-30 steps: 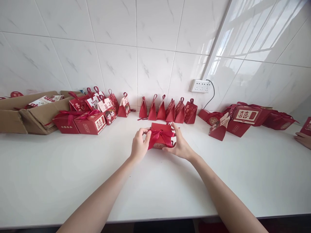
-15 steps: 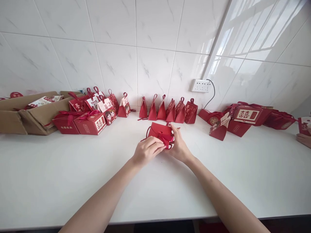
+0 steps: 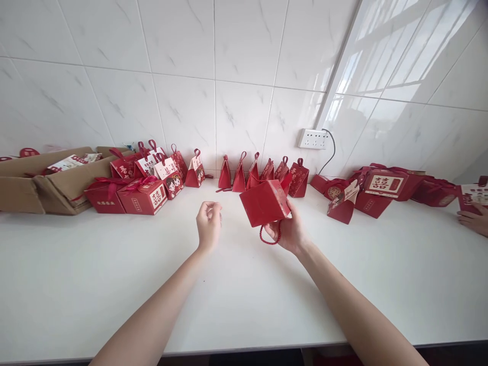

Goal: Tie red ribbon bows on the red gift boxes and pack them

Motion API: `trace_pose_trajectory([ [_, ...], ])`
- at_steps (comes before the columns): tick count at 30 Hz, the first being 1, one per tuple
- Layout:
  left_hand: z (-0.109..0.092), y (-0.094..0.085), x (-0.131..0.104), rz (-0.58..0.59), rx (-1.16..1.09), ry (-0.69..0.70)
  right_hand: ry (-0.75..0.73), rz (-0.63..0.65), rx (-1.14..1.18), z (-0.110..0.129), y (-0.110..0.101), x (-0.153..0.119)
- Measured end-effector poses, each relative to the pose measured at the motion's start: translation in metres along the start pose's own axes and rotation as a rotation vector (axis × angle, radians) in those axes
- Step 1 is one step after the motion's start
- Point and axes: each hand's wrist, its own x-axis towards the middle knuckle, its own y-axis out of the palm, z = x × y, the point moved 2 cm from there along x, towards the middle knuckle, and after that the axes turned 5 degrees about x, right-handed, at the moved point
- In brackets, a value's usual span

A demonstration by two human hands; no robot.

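A red gift box [image 3: 264, 203] with a twisted cord handle is held up over the white table [image 3: 236, 295] by my right hand [image 3: 292, 229]. Its plain red face points toward me, and the cord loops down below it; the ribbon side is mostly hidden behind. To the left of the box, my left hand [image 3: 209, 223] hovers with its fingers curled in, touching neither the box nor the table. Whether anything small sits inside those fingers I cannot make out. Behind the box stands a row of red triangular gift boxes [image 3: 224, 175] with ribbon loops.
At left are a cardboard box [image 3: 76, 183] and ribboned red boxes [image 3: 141, 195]. More red boxes [image 3: 375, 190] are piled at right. Another person's hand [image 3: 475, 218] holds a box at the far right edge. A socket strip [image 3: 313, 139] with a cord is by the wall.
My left hand has let go of the ribbon and moved left, its fingers curled. My right hand has lifted and turned the gift box, so a plain face now shows.
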Motion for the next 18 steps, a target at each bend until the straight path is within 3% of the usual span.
trace_pose_trajectory([
  [4, 0.006, 0.007, -0.006, 0.145, 0.033, -0.093, 0.168, 0.084, 0.359, 0.005, 0.002, -0.005],
  [8, 0.011, 0.015, -0.011, 0.329, 0.264, 0.028, 0.185, 0.101, 0.345, 0.004, 0.006, -0.001],
  [11, 0.014, 0.017, -0.012, 0.513, 0.446, 0.154, 0.074, 0.099, 0.055, 0.002, 0.012, -0.002],
  [13, 0.016, 0.015, -0.012, 0.587, 0.535, 0.19, -0.129, 0.061, -0.238, 0.006, 0.013, -0.014],
  [15, 0.017, 0.011, -0.009, 0.604, 0.593, 0.22, -0.372, 0.001, -0.568, 0.018, 0.01, -0.039],
  [18, 0.018, 0.011, -0.002, 0.609, 0.625, 0.298, -0.622, -0.103, -1.089, 0.046, -0.005, -0.101],
])
